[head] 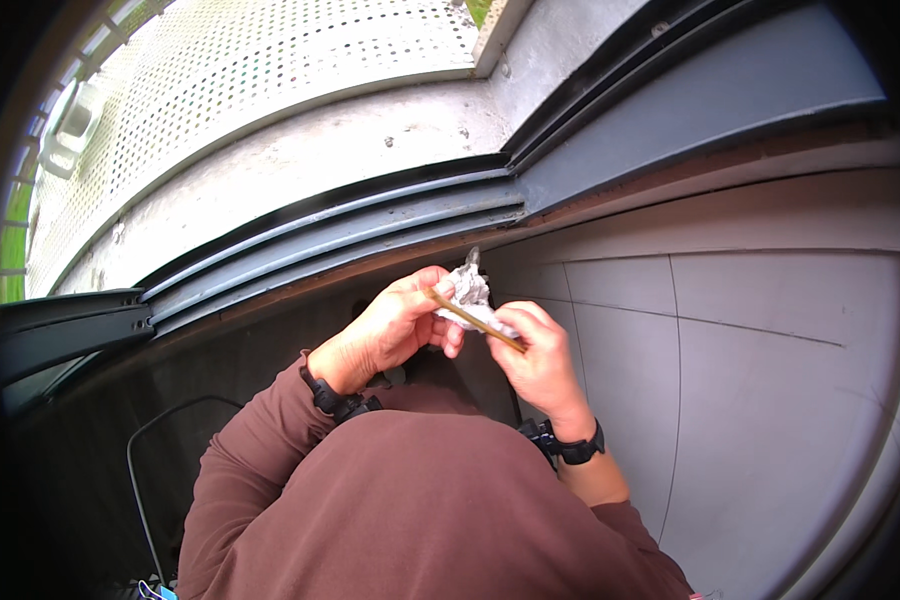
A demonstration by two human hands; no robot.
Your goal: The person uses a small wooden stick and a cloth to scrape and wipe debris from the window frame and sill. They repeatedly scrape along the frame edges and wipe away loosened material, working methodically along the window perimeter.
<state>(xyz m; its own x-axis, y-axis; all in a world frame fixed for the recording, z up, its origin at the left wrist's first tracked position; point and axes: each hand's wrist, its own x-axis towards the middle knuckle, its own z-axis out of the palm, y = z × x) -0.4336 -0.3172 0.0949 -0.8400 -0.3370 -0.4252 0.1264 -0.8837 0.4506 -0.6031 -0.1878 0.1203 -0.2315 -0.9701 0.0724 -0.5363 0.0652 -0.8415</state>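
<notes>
Before my chest, my left hand (409,311) pinches a crumpled whitish cloth or tissue (469,289), whose grey tip points up towards the window frame. A thin brownish stick (478,322) crosses in front of the crumpled piece, its upper left end by my left thumb. My right hand (532,349) grips the stick's lower right end, along with an edge of the white material. What the stick is made of, I cannot tell.
Beyond my hands runs a grey metal sliding-window track (345,225), with a pale ledge (420,120) and a perforated white panel (270,67) outside. A light tiled wall (622,360) stands at the right. A thin dark cable or tube (136,465) curves at lower left.
</notes>
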